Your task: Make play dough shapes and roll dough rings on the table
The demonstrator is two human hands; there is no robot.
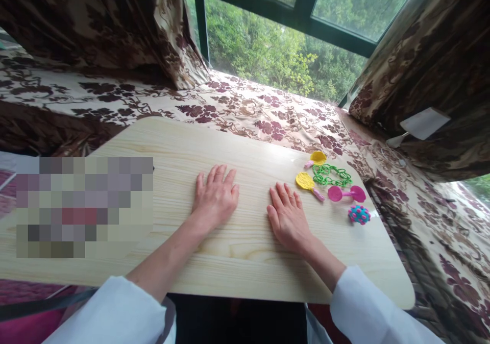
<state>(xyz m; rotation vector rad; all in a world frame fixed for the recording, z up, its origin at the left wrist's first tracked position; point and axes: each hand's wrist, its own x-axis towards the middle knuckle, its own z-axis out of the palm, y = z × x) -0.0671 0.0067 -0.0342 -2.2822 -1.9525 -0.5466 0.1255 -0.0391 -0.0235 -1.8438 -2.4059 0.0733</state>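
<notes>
To the right of the right grip [288,220] lie a loopy green chain [318,181], two yellow rounds [304,180] with pink handles, a pink bar [346,194] with round ends and a bumpy blue ball [359,214]. It and the left grip [215,196] rest flat on the bench [245,267], fingers a bit spread. Big blurry squares [84,206] hide what's left of the left grip. Flowery cloth [270,114] lies past both.

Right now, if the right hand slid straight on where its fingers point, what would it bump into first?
Probably the floral cloth past the far edge of the table; the right hand points left of the yellow discs, though depth is hard to judge.
</notes>
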